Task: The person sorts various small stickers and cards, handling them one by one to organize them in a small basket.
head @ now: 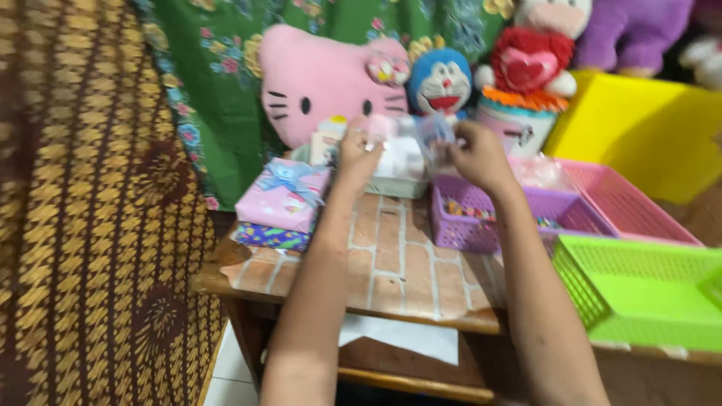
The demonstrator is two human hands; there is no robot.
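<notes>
Hovering above the far edge of a brick-patterned table [391, 263], a clear plastic bag [410, 139] is being gripped from both sides: left hand [358, 153] pinching its left edge, right hand [476, 154] closed on its right. Motion blur is hiding the bag's contents. A purple basket [466, 225] is sitting just below the right hand; a pink gift box [284, 197] is lying left of the left hand.

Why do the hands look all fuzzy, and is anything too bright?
Head view: the left hand and right hand are smeared by motion blur, and so is the clear plastic thing they hold between them, so its shape is hard to tell. The yellow bin and green basket look very bright; the table underneath is dim.
</notes>
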